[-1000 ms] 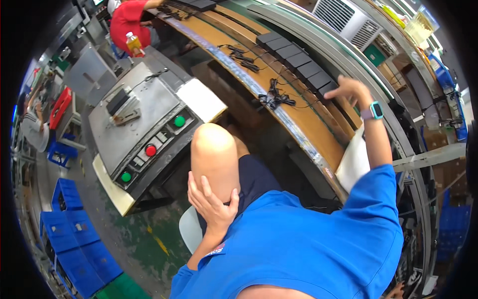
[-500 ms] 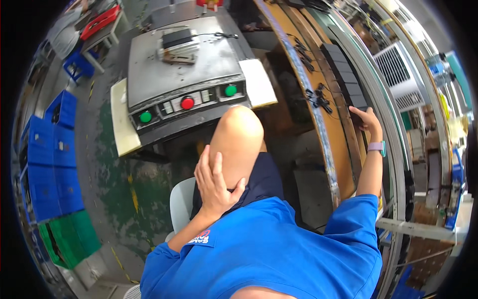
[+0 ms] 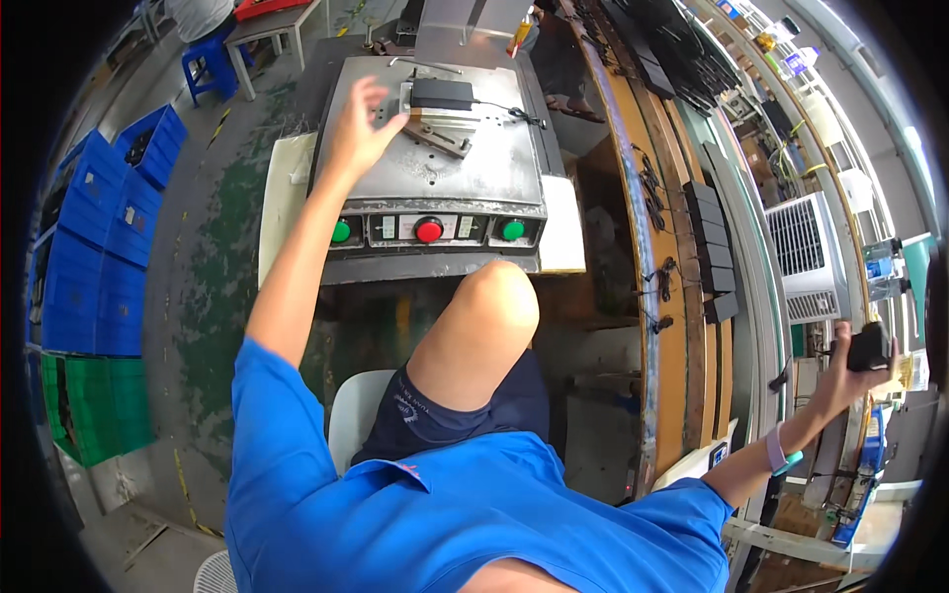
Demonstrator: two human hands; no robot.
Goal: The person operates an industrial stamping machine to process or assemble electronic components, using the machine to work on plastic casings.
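My left hand [image 3: 358, 130] reaches over the metal plate of a bench machine [image 3: 390, 188], fingers apart and holding nothing. Just right of it, a black power adapter [image 3: 442, 95] sits in a metal fixture [image 3: 438, 138], its cord [image 3: 519, 114] trailing right across the plate. Out at the far right, my right hand [image 3: 842, 381] grips another black power adapter [image 3: 870, 348] between thumb and fingers. A small dark plug [image 3: 780, 380] hangs close to that wrist. Red [image 3: 428, 229] and green [image 3: 512, 229] buttons line the machine's front.
Several black adapters [image 3: 708, 242] lie in a row on the wooden bench [image 3: 682, 346] to the right, cords bunched beside them. A white air cooler [image 3: 806, 252] stands beyond. Blue crates [image 3: 94, 247] and a green crate [image 3: 99, 405] are stacked at left.
My left hand has left my thigh and risen over the machine plate. My right hand has moved from the adapter row to the far right, now holding an adapter. The view has shifted.
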